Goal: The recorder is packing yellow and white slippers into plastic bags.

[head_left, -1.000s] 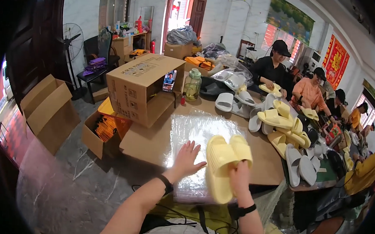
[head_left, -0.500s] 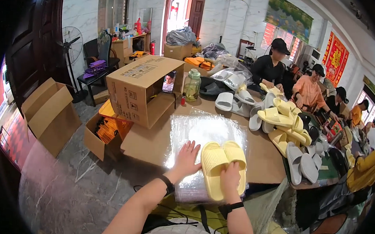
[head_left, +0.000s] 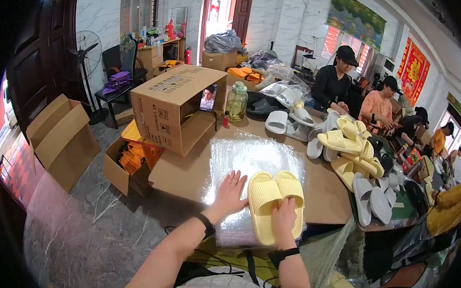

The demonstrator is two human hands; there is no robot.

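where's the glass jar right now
In the head view, the glass jar stands on the table just above the picture's middle, right of the cardboard box with the phone, beside the small red bottle and beyond the clear bags.

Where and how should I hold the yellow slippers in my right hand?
Probably the adjoining inner edges just behind the straps, from the near side: the yellow slippers sit side by side, heels toward you, so your right hand could pinch both.

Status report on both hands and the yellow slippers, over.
Left hand spread on clear plastic bags. Right hand gripping yellow slippers over them. Printed cardboard box ahead left, not blocking.
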